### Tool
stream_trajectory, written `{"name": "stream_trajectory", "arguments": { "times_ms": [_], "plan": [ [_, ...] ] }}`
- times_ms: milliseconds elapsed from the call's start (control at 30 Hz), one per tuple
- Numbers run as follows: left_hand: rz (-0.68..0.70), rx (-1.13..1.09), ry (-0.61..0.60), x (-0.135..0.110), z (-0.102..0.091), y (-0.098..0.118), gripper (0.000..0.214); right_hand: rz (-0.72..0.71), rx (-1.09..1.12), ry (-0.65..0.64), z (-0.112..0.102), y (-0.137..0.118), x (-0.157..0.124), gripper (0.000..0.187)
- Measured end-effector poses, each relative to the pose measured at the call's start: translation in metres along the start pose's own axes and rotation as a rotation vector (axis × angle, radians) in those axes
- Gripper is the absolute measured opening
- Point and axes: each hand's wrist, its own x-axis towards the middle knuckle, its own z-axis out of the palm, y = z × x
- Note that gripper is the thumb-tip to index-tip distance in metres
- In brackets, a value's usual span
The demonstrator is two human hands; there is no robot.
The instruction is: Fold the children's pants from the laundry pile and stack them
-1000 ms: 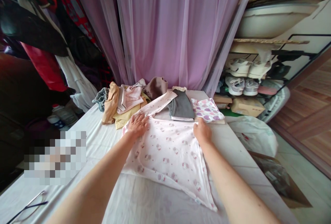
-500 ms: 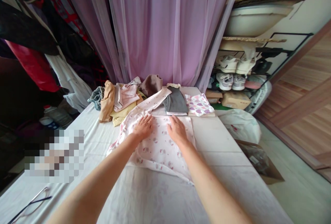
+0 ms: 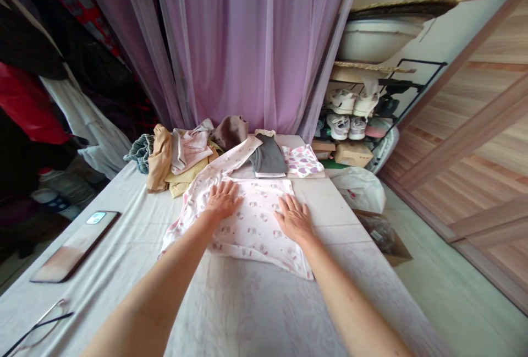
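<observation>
Pink-printed cotton top [image 3: 251, 225] lies flat on the bed under my spread fingers [image 3: 223, 192], pinching nothing (palms pressing). Its long sleeve [image 3: 231, 161] angles away toward a grey folded garment [image 3: 268, 156], nearer my left hand [image 3: 223, 201] than my right hand [image 3: 293, 218].

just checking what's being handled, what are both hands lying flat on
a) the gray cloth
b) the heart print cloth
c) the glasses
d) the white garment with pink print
d, the left hand and right hand both lie flat, with fingers spread, on the white garment with pink print.
</observation>
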Motion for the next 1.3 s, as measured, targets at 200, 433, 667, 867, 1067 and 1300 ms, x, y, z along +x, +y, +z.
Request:
{"name": "stream_trajectory", "arguments": {
  "times_ms": [200, 433, 667, 867, 1067, 1300],
  "plan": [
    [0.186, -0.027, 0.024, -0.045, 0.012, 0.029, 0.058, 0.01, 0.025, -0.021, -0.01, -0.013, -0.009, 0.058],
    [0.293, -0.055, -0.001, -0.078, 0.018, 0.039, 0.077, -0.22, 0.078, -0.03, -0.003, -0.035, -0.045, 0.057],
    [0.298, -0.064, -0.178, -0.075, 0.0, 0.038, 0.103, -0.187, 0.041, -0.039, -0.003, 0.008, -0.062, 0.057],
    [0.29, -0.055, -0.131, -0.078, 0.004, 0.04, 0.094, -0.15, 0.082, 0.042, 0.001, 0.014, -0.063, 0.049],
    [0.28, -0.051, -0.056, -0.081, 0.007, 0.041, 0.086, -0.167, 0.114, 0.114, 0.005, 0.016, -0.063, 0.044],
    [0.277, -0.046, -0.056, -0.083, 0.008, 0.04, 0.088, -0.175, 0.125, 0.17, 0.007, 0.017, -0.063, 0.041]
  ]
}}
